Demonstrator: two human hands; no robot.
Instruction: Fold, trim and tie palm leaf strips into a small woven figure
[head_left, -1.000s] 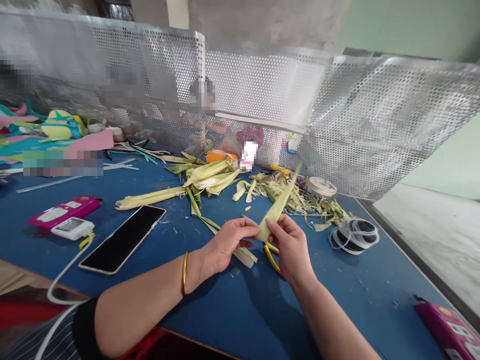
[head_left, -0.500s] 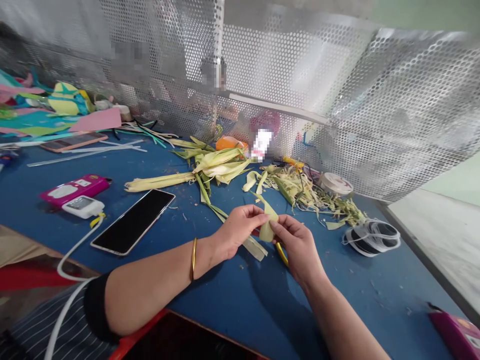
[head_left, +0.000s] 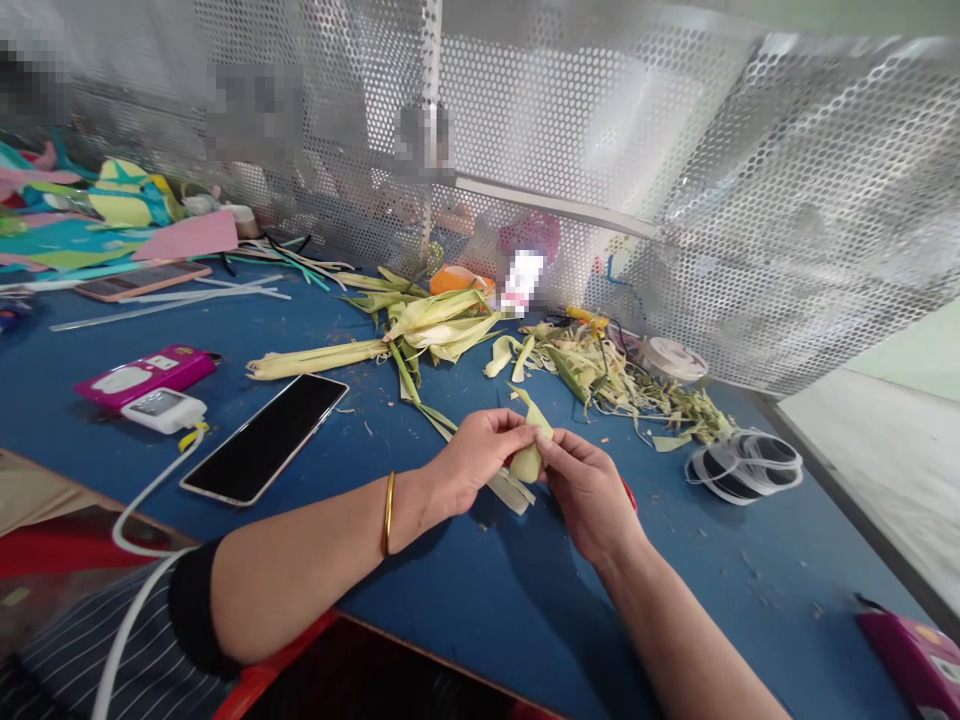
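A pale green piece of corn husk (head_left: pixel 528 462) is pinched between both my hands above the blue table. My left hand (head_left: pixel 480 455), wearing a gold bangle, grips its left side with thumb and fingers. From the other side, my right hand (head_left: pixel 589 490) pinches the same piece, which looks folded. Beneath my hands lies a flat husk strip (head_left: pixel 511 492), partly covered. A red curved edge (head_left: pixel 629 494) shows beside my right hand; the rest of that object is hidden. Beyond my hands rests a bundle of corn husks (head_left: pixel 439 325).
Shredded husk scraps (head_left: pixel 607 375) lie at the back right, near a white tape roll (head_left: pixel 673 358). A spool of clear line (head_left: pixel 744 467) stands at right. At left are a black-screened phone (head_left: pixel 266 440) and a magenta device (head_left: pixel 150 375). A perforated metal screen (head_left: pixel 555 130) closes the back.
The husk piece has turned and folded over between my fingers. Red now shows right of my right hand, where earlier a yellow curved part showed below it. The view shifted slightly.
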